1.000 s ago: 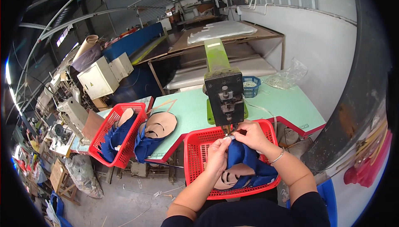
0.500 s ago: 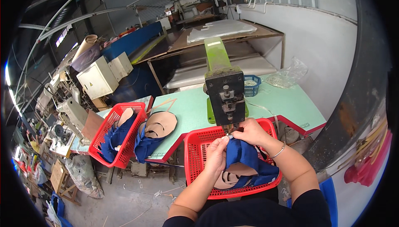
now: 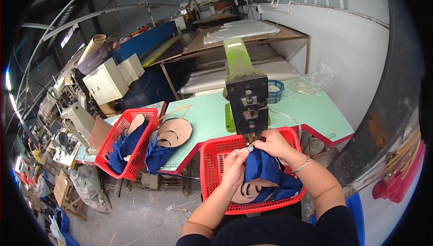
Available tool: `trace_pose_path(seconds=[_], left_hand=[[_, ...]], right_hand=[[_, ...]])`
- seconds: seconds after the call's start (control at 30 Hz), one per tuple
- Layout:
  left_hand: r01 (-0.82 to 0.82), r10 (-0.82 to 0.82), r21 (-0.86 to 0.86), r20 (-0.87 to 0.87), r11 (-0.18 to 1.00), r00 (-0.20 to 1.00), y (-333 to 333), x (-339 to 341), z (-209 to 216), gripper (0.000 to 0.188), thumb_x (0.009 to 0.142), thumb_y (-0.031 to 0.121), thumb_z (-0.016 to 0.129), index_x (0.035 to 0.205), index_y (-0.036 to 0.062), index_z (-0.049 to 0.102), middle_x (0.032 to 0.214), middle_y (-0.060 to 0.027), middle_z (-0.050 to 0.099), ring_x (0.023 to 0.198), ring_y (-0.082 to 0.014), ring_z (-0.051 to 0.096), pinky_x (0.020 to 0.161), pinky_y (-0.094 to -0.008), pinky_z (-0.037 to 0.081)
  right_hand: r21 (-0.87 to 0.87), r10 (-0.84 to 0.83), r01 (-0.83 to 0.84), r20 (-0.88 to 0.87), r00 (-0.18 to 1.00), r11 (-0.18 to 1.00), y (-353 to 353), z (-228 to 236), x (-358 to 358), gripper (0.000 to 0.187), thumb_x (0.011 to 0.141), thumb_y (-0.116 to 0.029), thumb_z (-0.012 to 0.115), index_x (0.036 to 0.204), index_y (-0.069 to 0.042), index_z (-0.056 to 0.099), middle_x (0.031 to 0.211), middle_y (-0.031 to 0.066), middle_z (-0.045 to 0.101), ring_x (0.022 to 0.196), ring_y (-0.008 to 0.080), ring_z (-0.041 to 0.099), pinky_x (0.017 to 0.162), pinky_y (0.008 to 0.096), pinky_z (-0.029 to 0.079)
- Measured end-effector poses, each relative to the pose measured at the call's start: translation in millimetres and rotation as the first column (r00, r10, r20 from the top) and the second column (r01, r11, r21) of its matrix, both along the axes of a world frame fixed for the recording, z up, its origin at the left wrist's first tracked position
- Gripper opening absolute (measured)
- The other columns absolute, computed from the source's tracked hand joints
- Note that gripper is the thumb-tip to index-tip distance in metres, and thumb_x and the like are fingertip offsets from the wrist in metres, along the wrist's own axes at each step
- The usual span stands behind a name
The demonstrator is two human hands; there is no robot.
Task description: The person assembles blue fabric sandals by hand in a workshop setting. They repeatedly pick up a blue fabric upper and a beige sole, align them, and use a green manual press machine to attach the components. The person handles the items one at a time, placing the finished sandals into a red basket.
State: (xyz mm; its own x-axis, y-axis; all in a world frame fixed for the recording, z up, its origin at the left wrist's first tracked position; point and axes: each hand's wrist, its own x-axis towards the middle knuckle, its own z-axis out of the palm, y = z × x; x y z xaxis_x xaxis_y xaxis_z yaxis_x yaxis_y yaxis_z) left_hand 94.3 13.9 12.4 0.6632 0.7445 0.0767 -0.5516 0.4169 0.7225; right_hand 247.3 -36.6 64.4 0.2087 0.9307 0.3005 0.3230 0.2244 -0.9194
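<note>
Both hands pinch the top edge of a blue fabric piece with beige lining, right under the head of a green and black machine. My left hand has thumb and fingers closed on the edge's left side. On the right side, my right hand, with a bracelet at the wrist, grips the same edge, its fingertips close to the machine's tip. A small pale spot shows between the hands, too small to name. The piece hangs over a red plastic basket, where more blue and beige pieces lie.
A pale green worktable with a red edge carries the machine. To the left, a second red basket holds blue pieces beside a loose blue and beige stack. A small blue basket stands behind the machine. A dark post rises at right.
The hands stay at the machine's tip with the same blue fabric piece, its hold unchanged. The whole view has shifted only slightly.
</note>
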Motion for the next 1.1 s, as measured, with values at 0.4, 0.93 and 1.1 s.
trace_pose_path(seconds=[0.4,0.93,1.1], left_hand=[[0.215,-0.132,0.395,-0.227,0.893,0.965,-0.9,-29.2,-18.1,0.005,0.082,0.002,0.061,0.087,0.0023,0.060,0.089,-0.0070,0.065,0.080,-0.0115,0.060,0.073,-0.0251,0.049],[0.036,0.498,0.999,-0.042,0.022,0.866,-10.8,-43.6,-21.0,0.019,0.065,-0.001,0.071,0.079,0.0094,0.064,0.078,-0.0034,0.066,0.070,-0.0167,0.062,0.071,-0.0286,0.042],[0.003,0.496,0.995,0.048,-0.102,0.867,-7.4,-41.7,-25.0,0.022,0.063,0.000,0.072,0.080,0.0122,0.065,0.078,0.0000,0.061,0.069,-0.0145,0.058,0.070,-0.0299,0.037]], right_hand=[[-0.269,0.091,-0.163,-0.262,0.961,0.949,-30.1,-39.9,19.3,0.028,0.088,-0.026,0.056,0.088,0.001,0.063,0.076,0.0028,0.061,0.069,0.0086,0.056,0.060,0.0226,0.045],[-0.193,0.079,-0.158,-0.364,0.928,0.968,-49.0,-93.3,-27.5,0.014,0.086,-0.019,0.060,0.082,-0.006,0.064,0.062,-0.0058,0.049,0.058,0.0018,0.043,0.054,0.0193,0.037],[-0.156,0.085,-0.247,-0.661,0.746,0.956,-49.3,-93.4,-26.3,0.014,0.086,-0.014,0.057,0.079,-0.004,0.062,0.061,-0.0072,0.047,0.057,0.0017,0.040,0.052,0.0182,0.032]])
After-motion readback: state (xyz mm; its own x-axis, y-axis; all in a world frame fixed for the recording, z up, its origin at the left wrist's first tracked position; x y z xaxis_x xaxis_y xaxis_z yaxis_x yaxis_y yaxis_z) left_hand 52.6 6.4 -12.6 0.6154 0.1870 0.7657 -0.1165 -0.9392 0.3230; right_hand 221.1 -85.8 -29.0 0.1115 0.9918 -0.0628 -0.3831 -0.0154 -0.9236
